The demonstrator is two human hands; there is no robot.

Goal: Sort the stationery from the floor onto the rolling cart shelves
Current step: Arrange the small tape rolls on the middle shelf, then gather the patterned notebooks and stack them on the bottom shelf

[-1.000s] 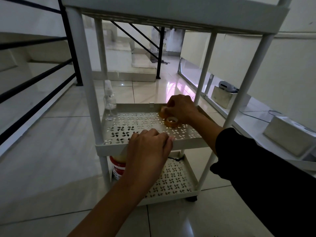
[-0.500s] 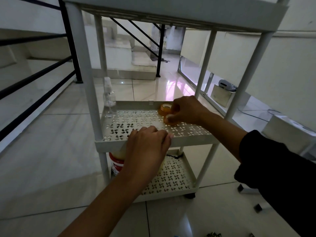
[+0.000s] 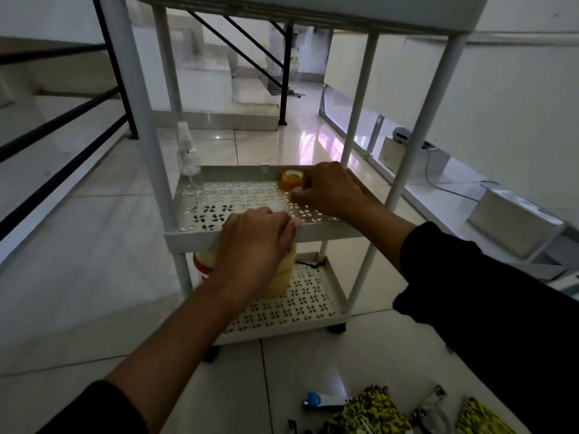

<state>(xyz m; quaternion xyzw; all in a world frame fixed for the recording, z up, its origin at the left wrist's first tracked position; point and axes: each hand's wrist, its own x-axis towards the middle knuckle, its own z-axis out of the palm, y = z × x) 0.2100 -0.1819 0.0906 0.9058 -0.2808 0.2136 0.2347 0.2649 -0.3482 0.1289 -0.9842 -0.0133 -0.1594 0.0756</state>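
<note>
The white rolling cart's middle shelf (image 3: 191, 238) carries an orange tape roll (image 3: 292, 180) near its back right. My right hand (image 3: 329, 191) is curled just beside that roll, its fingertips pinching a second small tape roll that is mostly hidden under them. My left hand (image 3: 255, 245) grips the shelf's front rim, fingers curled over the edge. Loose stationery lies on the floor at the bottom right: a blue-and-white tube (image 3: 322, 401), yellow-and-black patterned pouches (image 3: 368, 415) and metal clips (image 3: 437, 394).
A clear spray bottle (image 3: 188, 164) stands at the middle shelf's back left. On the bottom shelf (image 3: 300, 305) sit a yellow jug (image 3: 283, 277) and a red-and-white tub (image 3: 200, 267). Black railing runs along the left; boxes and cables line the right wall.
My right hand has carried the small roll back and right, up against the other orange roll. My left hand stays on the rim. The view has dropped, so the floor items show.
</note>
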